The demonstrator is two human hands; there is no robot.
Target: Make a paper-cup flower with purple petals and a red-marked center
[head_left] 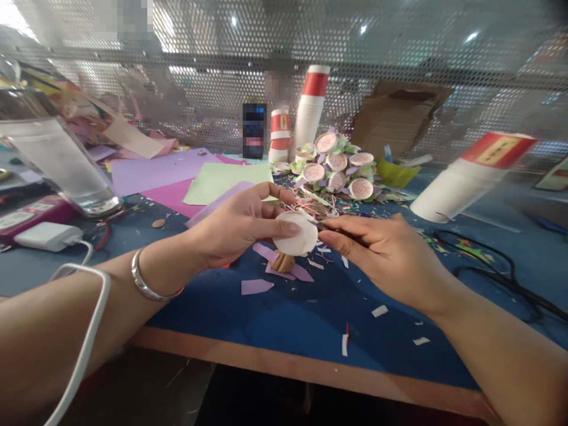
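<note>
My left hand (242, 228) pinches a small round white paper disc (295, 235) between thumb and fingers, just above the blue table (288, 313). A silver bangle sits on that wrist. My right hand (381, 251) is closed around a thin dark stick-like tool (341, 232) whose tip meets the disc's right edge. Below the disc lies a small tan piece (283, 261) on purple paper scraps (257, 286).
A heap of finished paper-cup flowers (339, 165) lies behind the hands. Stacked red-and-white paper cups (310, 109) stand at the back; another stack (470, 177) lies tipped at right. Coloured paper sheets (186, 171), a glass (62, 163), a white charger and cable (48, 235), black cable (492, 266).
</note>
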